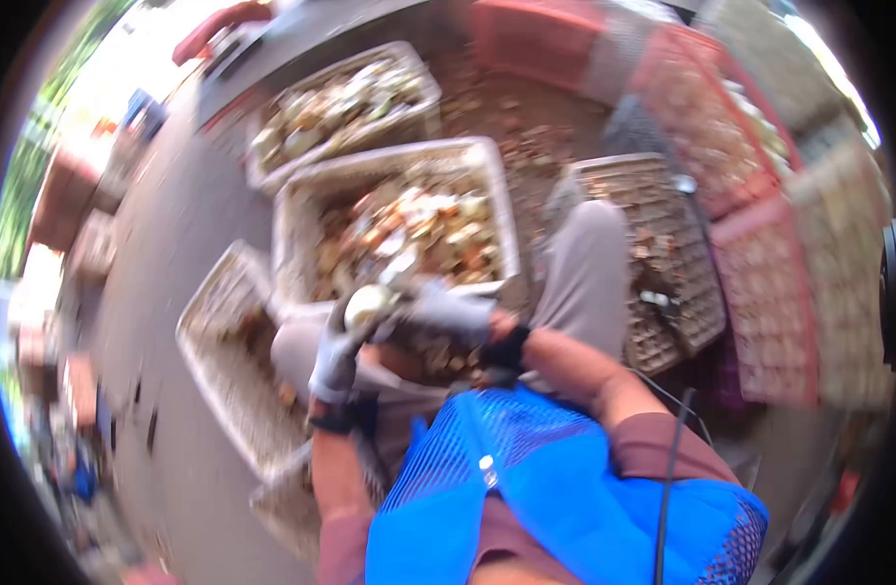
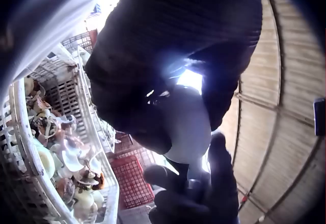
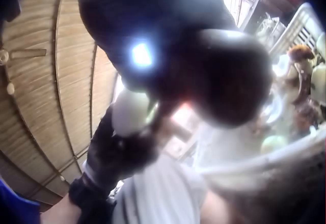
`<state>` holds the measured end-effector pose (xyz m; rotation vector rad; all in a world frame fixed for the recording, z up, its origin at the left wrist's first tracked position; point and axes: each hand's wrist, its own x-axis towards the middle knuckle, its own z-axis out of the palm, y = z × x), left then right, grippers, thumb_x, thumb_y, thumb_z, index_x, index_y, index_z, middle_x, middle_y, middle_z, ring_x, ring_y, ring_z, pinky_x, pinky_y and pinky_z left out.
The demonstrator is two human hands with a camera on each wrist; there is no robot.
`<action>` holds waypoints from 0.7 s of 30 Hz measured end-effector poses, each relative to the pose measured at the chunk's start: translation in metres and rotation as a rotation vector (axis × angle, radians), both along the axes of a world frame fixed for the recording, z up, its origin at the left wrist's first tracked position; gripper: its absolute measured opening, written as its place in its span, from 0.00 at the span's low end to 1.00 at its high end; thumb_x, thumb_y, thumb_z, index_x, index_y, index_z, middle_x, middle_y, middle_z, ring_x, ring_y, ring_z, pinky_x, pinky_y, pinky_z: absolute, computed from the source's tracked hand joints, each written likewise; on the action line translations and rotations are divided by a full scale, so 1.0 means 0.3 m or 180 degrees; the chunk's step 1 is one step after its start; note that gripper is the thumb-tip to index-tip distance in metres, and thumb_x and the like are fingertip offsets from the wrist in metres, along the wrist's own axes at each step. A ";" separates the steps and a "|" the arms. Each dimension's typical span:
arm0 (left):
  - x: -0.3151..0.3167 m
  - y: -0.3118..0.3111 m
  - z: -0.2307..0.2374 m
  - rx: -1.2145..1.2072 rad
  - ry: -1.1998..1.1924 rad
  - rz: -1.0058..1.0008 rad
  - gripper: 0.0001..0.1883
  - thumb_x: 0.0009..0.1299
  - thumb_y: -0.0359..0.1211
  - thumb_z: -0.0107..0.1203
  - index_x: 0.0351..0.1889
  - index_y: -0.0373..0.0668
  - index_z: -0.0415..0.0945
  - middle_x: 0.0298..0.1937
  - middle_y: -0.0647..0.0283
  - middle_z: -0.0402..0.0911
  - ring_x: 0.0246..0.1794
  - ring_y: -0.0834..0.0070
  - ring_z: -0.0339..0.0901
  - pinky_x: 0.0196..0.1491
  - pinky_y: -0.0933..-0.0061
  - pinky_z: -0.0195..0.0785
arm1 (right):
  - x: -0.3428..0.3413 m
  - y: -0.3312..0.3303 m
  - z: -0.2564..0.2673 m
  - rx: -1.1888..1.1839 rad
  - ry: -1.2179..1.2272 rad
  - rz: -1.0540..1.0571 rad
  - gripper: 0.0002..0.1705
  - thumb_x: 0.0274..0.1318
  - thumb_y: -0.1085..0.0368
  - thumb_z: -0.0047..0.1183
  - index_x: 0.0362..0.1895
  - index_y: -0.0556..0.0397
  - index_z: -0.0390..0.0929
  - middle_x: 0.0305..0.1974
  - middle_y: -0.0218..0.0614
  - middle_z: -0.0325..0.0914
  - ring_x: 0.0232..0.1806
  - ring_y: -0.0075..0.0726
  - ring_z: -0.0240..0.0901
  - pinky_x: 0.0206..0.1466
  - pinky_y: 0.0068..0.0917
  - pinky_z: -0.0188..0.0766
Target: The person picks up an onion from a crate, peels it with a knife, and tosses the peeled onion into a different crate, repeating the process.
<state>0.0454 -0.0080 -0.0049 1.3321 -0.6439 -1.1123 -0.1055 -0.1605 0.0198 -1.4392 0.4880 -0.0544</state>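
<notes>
A pale, peeled onion (image 1: 367, 307) sits in my gloved left hand (image 1: 336, 359), whose fingers and thumb curl round it. In the left wrist view the onion (image 2: 188, 127) shows whole between dark, backlit glove fingers. My gloved right hand (image 1: 448, 314) is close beside it, over the near rim of a white crate (image 1: 284, 234). Its fingers (image 2: 173, 203) grip a small tool with a shiny metal band (image 2: 193, 184), right at the onion's lower end. What kind of tool it is I cannot tell. The right wrist view shows the onion (image 3: 130, 113) beside the blurred right hand (image 3: 153, 20).
Onions and loose peels (image 1: 409, 229) fill the crate between my knees. Behind it stands another filled white crate (image 1: 428, 93); a tilted crate (image 1: 209, 322) lies at the left. To the right are a dirty upturned crate (image 1: 697, 273) and stacked red crates (image 1: 770, 292). Peels (image 1: 526, 136) litter the floor.
</notes>
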 end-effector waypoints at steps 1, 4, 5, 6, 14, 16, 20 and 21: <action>-0.032 -0.020 0.027 0.0024 -0.0136 -0.0185 0.36 0.60 0.35 0.67 0.66 0.38 0.64 0.57 0.59 0.75 0.53 0.72 0.75 0.55 0.72 0.70 | 0.006 0.020 -0.086 0.0524 -0.0745 -0.0218 0.12 0.57 0.58 0.59 0.42 0.49 0.80 0.29 0.24 0.77 0.28 0.16 0.68 0.28 0.19 0.66; -0.112 -0.073 0.117 0.0111 -0.0295 -0.0592 0.41 0.61 0.37 0.66 0.71 0.38 0.57 0.53 0.60 0.76 0.47 0.75 0.75 0.48 0.75 0.71 | -0.103 -0.004 -0.016 0.1779 -0.0745 -0.0461 0.17 0.59 0.58 0.59 0.49 0.50 0.77 0.39 0.26 0.79 0.38 0.20 0.73 0.37 0.21 0.71; -0.123 -0.070 0.135 0.0054 -0.0210 -0.0661 0.42 0.62 0.39 0.65 0.71 0.38 0.56 0.51 0.60 0.76 0.44 0.76 0.76 0.45 0.76 0.71 | -0.109 0.007 -0.037 0.2393 -0.1382 -0.0447 0.16 0.59 0.55 0.59 0.48 0.48 0.78 0.40 0.28 0.80 0.39 0.23 0.75 0.39 0.24 0.74; -0.146 -0.053 0.159 -0.0182 -0.0232 -0.0633 0.42 0.62 0.40 0.65 0.71 0.37 0.55 0.49 0.60 0.76 0.40 0.77 0.75 0.42 0.77 0.70 | -0.174 -0.011 0.042 0.2367 -0.1071 -0.0737 0.16 0.59 0.55 0.58 0.47 0.48 0.77 0.37 0.29 0.79 0.34 0.24 0.75 0.35 0.26 0.75; 0.024 0.109 0.161 -0.0121 -0.0543 -0.0132 0.30 0.72 0.36 0.52 0.70 0.35 0.58 0.55 0.51 0.76 0.37 0.73 0.77 0.42 0.77 0.70 | -0.733 -0.685 0.362 -0.0224 -0.1649 -0.3645 0.25 0.63 0.38 0.45 0.36 0.47 0.71 0.16 0.27 0.68 0.10 0.28 0.66 0.09 0.26 0.62; -0.043 0.113 0.278 -0.0002 -0.0455 0.0469 0.29 0.73 0.38 0.49 0.70 0.35 0.59 0.53 0.53 0.77 0.36 0.74 0.75 0.42 0.76 0.70 | -0.921 -0.966 0.507 -0.0736 -0.1499 -0.4394 0.28 0.56 0.38 0.54 0.42 0.50 0.73 0.19 0.32 0.72 0.14 0.30 0.69 0.13 0.30 0.67; 0.078 0.235 0.177 0.0061 -0.0525 0.0939 0.31 0.71 0.44 0.50 0.68 0.36 0.61 0.57 0.54 0.75 0.42 0.69 0.75 0.47 0.70 0.71 | -1.241 -1.314 0.669 -0.2754 0.1082 -0.5273 0.27 0.50 0.47 0.61 0.48 0.49 0.74 0.32 0.38 0.81 0.26 0.40 0.80 0.25 0.39 0.74; 0.104 0.269 0.144 0.0086 -0.0656 0.1025 0.33 0.70 0.47 0.51 0.68 0.37 0.61 0.58 0.54 0.75 0.45 0.67 0.76 0.49 0.68 0.71 | -1.288 -1.352 0.673 -0.2747 0.1924 -0.5264 0.26 0.50 0.49 0.61 0.48 0.50 0.73 0.36 0.42 0.83 0.32 0.44 0.82 0.32 0.42 0.76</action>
